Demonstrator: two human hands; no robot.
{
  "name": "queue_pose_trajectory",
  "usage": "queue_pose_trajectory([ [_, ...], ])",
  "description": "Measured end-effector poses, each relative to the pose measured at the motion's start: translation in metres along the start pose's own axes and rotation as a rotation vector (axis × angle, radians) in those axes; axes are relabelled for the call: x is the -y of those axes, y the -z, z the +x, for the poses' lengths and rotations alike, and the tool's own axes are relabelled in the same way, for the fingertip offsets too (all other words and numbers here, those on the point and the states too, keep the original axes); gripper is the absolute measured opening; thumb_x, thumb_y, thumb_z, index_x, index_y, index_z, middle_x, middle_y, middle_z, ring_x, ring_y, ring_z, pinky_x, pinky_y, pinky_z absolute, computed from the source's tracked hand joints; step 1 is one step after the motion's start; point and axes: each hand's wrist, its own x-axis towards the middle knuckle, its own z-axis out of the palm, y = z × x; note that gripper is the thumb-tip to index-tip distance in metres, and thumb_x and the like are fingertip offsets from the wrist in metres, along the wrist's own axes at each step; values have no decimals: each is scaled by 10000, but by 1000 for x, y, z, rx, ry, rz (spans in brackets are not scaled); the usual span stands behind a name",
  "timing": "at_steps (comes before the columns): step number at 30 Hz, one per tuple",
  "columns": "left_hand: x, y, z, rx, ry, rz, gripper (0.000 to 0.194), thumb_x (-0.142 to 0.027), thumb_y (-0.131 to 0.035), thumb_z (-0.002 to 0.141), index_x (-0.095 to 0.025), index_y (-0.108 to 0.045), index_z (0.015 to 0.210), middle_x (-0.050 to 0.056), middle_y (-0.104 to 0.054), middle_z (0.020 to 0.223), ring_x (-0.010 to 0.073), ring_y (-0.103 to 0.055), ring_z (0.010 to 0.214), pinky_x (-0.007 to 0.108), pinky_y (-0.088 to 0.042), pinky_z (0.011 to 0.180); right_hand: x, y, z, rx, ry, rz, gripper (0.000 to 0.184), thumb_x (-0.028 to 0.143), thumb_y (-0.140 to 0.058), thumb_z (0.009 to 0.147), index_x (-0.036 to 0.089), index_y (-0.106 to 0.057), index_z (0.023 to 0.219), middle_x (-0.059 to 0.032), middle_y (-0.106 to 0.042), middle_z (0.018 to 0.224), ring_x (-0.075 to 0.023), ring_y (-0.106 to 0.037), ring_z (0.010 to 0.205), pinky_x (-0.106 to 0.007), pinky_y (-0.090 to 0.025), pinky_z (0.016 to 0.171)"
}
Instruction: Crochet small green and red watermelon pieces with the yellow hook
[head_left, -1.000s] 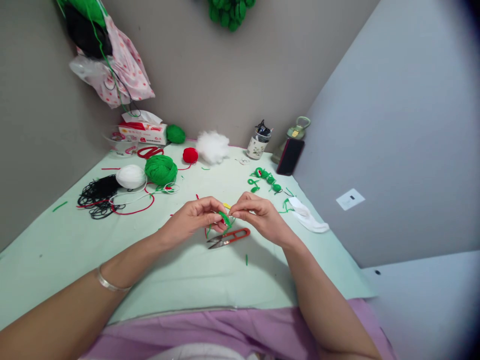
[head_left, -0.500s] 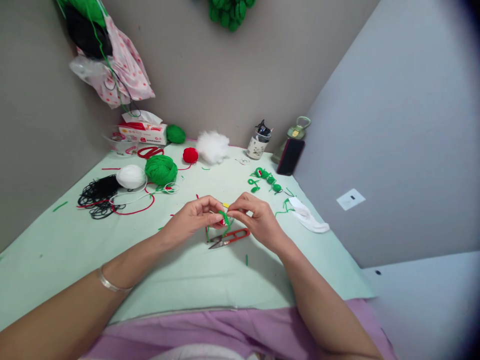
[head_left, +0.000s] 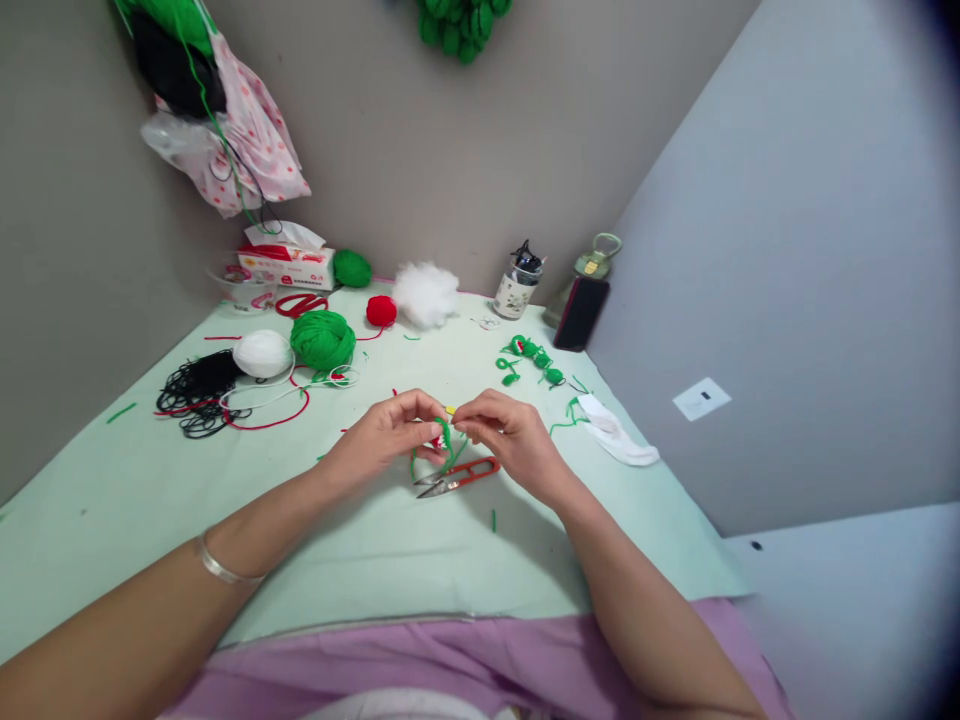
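Observation:
Over the middle of the table, my left hand pinches a small crochet piece of green, red and white yarn, partly hidden by the fingers. Close beside it, my right hand is closed on a thin crochet hook, of which a yellow part shows between the hands. Green yarn strands hang below the piece. Under the hands lie thread snips with orange-red handles, blades pointing left.
Green, white and red yarn balls lie left of centre, near black yarn. White stuffing sits at the back. Finished green pieces, a white cloth-like item and a phone are at right.
The crochet piece has turned slightly in my left fingers, and its hanging green strand has shifted. Both hands stay in nearly the same place.

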Motion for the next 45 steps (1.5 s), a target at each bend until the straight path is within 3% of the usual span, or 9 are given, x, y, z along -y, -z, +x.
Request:
queue_pose_trajectory([
  [5,6,-2,1,-51,12,43,224,-308,-689,814,-169,-548,919,-13,-599,890,136,-653,758,334,-546,772,4,-8,-4,64,-3,219,152,247,-590,907,210,-676,1026,-39,-682,936,-139,-648,793,-268,-536,718],
  [13,12,-4,4,-87,-5,117,238,-288,-701,759,-182,-498,825,-47,-555,774,117,-600,713,252,-457,660,3,-13,-7,10,259,-150,128,241,-561,934,226,-687,953,-61,-673,921,-151,-637,790,-282,-509,698],
  [20,5,1,3,-75,92,255,197,-226,-644,723,-190,-490,842,-28,-600,708,171,-645,727,248,-372,605,14,17,2,-56,-145,787,215,413,-591,912,214,-527,860,47,-613,673,-98,-614,494,-219,-519,468],
  [23,7,5,5,-52,107,263,184,-209,-630,706,-190,-503,838,-5,-628,741,178,-639,757,255,-385,619,2,43,10,-276,-102,906,229,366,-687,855,194,-541,811,92,-496,566,-92,-634,588,-272,-597,711],
  [26,9,8,8,-96,68,325,171,-200,-654,681,-180,-542,808,-34,-567,699,127,-560,657,240,-378,596,-16,74,12,-614,80,883,192,301,-683,864,189,-554,777,109,-417,515,-85,-615,631,-382,-540,962],
  [31,5,8,7,-88,52,271,194,-237,-705,704,-175,-563,820,-40,-574,674,104,-545,588,228,-405,555,-32,109,8,-1029,215,650,187,265,-619,895,191,-563,733,92,-437,518,-98,-605,621,-389,-526,927],
  [34,1,6,5,-37,110,164,238,-302,-724,747,-176,-566,873,-46,-598,628,98,-548,509,229,-415,508,-29,106,8,-948,236,585,88,241,-630,872,186,-606,806,77,-488,542,-115,-617,654,-373,-527,891],
  [37,1,5,4,-26,84,58,241,-296,-753,752,-174,-611,905,-23,-666,691,112,-621,606,236,-479,599,-20,87,8,-689,184,516,75,248,-640,867,195,-641,921,58,-542,584,-132,-628,683,-341,-533,808],
  [45,-3,6,1,-21,72,55,201,-292,-740,791,-186,-693,955,4,-721,861,129,-671,776,237,-486,739,10,30,-4,-148,307,-213,138,200,-594,918,253,-720,933,-37,-591,898,-149,-560,803,-300,-459,687],
])
